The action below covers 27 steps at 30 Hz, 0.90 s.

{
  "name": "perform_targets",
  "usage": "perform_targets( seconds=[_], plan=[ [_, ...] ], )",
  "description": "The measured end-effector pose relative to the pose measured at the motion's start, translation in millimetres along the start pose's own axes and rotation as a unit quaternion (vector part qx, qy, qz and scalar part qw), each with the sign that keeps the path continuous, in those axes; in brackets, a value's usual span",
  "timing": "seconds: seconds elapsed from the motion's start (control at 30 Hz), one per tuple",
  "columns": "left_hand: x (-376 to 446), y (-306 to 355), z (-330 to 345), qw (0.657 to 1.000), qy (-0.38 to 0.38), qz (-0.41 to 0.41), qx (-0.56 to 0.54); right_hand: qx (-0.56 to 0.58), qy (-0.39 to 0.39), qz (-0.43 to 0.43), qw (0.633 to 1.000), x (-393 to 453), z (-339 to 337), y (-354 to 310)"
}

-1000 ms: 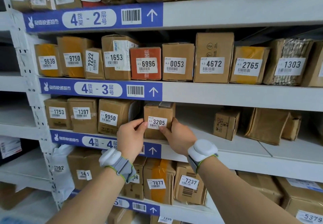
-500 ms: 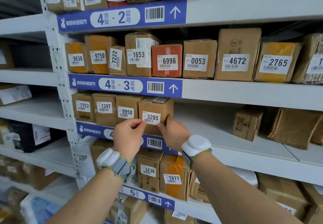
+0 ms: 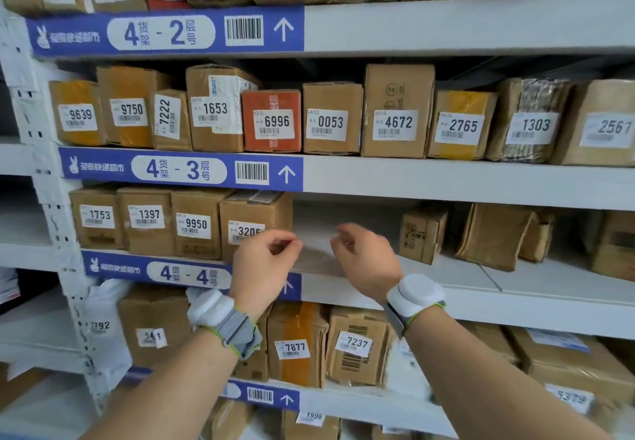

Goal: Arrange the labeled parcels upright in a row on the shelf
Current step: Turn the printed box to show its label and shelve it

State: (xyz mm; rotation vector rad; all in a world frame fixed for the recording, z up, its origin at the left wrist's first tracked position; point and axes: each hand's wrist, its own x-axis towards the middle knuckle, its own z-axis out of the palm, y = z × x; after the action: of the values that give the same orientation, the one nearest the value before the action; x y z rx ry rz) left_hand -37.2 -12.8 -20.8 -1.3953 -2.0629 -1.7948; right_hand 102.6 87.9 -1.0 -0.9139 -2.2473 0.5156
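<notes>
A: What fills the view?

B: A white metal shelf rack (image 3: 446,178) packed with cardboard parcels, labels facing out so the numbers read from the aisle. The tier marked 4-4 (image 3: 395,285) is the one in use.

A: Where are the parcels relative to the hands?

B: Just left of the left hand (image 3: 263,264) four boxes stand upright, side by side: 1753 (image 3: 96,218), 1397 (image 3: 146,219), 9950 (image 3: 196,225) and parcel 3205 (image 3: 256,219), whose label the hand partly covers. Right of the right hand (image 3: 367,261) is bare shelf, then loose boxes (image 3: 424,233) further right, label-less from here, one leaning.

A: Is either hand gripping?

B: No, both hang in front of the shelf edge with fingers loosely curled, holding nothing. I'd judge the gap is where the row continues
</notes>
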Motion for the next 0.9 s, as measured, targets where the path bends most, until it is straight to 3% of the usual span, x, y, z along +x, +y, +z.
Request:
perform_targets(
  seconds=[0.17,0.37,0.9],
  plan=[
    [5,29,43,0.995,-0.087,0.004,-0.04,-0.007,0.087,0.052,0.995,-13,-54,36],
    [10,58,99,0.983,-0.178,-0.021,-0.032,0.005,0.138,0.077,0.987,-23,-96,72],
    [23,96,185,0.986,-0.14,-0.048,0.078,0.16,0.031,0.12,0.979,-23,-110,112]
  ],
)
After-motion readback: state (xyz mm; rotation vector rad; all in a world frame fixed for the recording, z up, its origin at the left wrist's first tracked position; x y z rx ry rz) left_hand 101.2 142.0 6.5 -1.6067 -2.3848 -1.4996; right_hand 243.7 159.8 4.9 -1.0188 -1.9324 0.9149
